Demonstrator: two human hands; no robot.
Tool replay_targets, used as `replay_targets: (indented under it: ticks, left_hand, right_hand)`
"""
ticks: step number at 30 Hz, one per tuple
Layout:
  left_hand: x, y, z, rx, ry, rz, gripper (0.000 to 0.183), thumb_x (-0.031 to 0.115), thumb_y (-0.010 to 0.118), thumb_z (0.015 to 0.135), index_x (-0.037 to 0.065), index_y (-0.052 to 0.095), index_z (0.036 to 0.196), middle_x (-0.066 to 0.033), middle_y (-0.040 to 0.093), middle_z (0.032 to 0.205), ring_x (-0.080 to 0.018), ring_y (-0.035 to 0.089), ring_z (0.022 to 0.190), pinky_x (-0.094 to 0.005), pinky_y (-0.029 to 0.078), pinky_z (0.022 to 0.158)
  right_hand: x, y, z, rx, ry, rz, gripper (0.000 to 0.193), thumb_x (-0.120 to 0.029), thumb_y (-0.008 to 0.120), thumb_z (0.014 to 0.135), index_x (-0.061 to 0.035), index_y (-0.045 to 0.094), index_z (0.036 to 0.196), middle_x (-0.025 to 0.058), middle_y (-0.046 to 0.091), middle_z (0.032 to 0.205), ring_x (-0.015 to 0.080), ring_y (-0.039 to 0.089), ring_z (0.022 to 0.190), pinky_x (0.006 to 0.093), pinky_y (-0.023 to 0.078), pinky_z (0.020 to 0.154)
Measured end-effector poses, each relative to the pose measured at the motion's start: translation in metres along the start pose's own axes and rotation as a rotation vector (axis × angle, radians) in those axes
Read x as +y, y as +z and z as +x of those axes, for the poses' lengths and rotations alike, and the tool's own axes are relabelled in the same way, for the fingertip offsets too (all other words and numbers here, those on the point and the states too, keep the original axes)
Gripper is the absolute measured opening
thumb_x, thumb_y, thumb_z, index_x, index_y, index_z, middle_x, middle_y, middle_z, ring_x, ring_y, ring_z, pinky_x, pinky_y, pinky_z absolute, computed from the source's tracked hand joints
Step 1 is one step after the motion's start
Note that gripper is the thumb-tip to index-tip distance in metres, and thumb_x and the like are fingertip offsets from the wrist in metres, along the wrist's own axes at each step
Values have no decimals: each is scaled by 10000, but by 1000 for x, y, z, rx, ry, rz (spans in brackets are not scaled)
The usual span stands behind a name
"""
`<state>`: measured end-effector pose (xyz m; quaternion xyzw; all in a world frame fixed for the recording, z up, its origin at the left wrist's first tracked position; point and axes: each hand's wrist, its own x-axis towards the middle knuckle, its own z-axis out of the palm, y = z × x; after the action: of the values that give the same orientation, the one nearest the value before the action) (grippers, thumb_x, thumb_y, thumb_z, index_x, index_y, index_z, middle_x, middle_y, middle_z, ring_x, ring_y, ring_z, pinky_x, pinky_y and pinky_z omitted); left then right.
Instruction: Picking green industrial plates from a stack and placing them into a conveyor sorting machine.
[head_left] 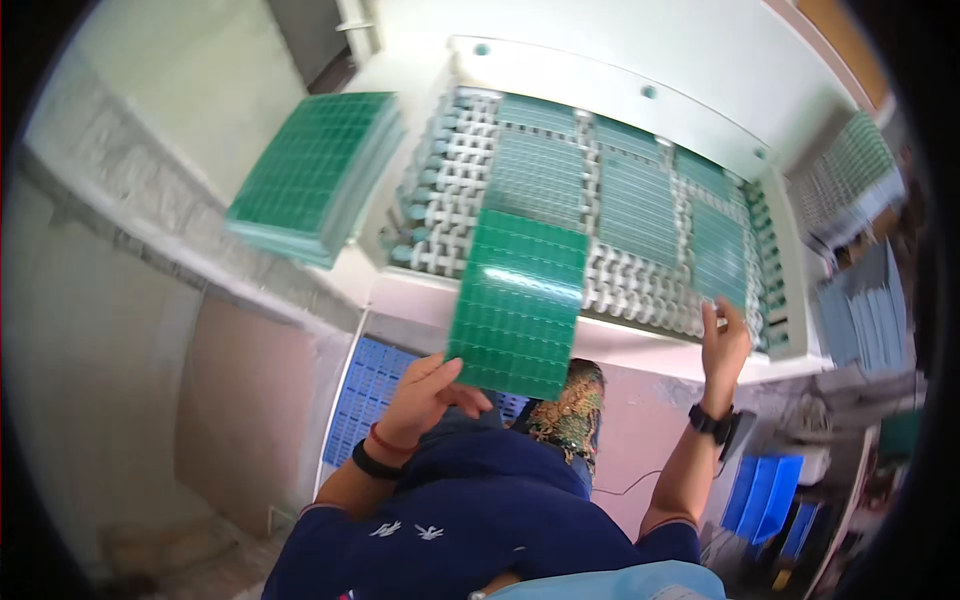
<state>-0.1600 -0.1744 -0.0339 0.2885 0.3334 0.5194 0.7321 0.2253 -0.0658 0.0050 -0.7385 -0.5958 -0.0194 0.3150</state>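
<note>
My left hand (425,398) grips the near left corner of a shiny green circuit board panel (512,335), marked in a grid of small units. The panel bows slightly, and its far end reaches over the front part of a white roller conveyor (640,283). My right hand (727,345) is above the front right rollers, thumb and fingers bent and slightly apart. Its fingertips are at the near edge of another green panel (718,250) lying flat on the rollers; whether they touch it is unclear. More panels (635,190) lie in rows farther back.
A tall stack of green panels (310,170) stands left of the conveyor. Racked panels (850,170) and pale blue sheets (865,310) are at the right. The white machine housing (620,85) borders the far side. Below are a blue slotted mat (365,390) and blue bins (762,497).
</note>
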Motion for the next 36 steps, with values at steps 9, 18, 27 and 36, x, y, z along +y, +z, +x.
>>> replay_targets:
  ticks: [9,18,27,36]
  left_hand:
    - [-7,-15,-16,49,29,-91,317,190,380,962,-57,528,1095,-172,641,892,-252,657,739,-298,535,578]
    - [-2,-34,-41,152,119,-38,303,202,397,963,-40,495,1117,-208,640,782,-249,652,681,-304,542,602]
    - [-4,-40,-34,100,133,-45,295,204,398,964,-29,502,1113,-202,641,784,-232,651,668,-290,535,578]
    - [-13,-28,-19,35,75,-20,319,191,384,963,-59,515,1113,-164,640,930,-258,660,736,-294,541,599]
  right_hand:
    - [-227,38,-49,-511,-441,929,338,-210,738,741,-27,599,988,50,593,714,89,493,552,230,403,498]
    - [-371,76,-49,-681,-408,887,690,-388,777,666,86,477,1069,71,554,737,138,545,682,263,430,581]
    - [-349,87,-24,-1036,88,1339,266,-191,665,798,29,546,891,40,555,717,66,453,507,203,324,381]
    - [-282,68,3,-823,141,1373,182,-163,613,835,17,604,807,45,592,678,62,471,489,183,350,383]
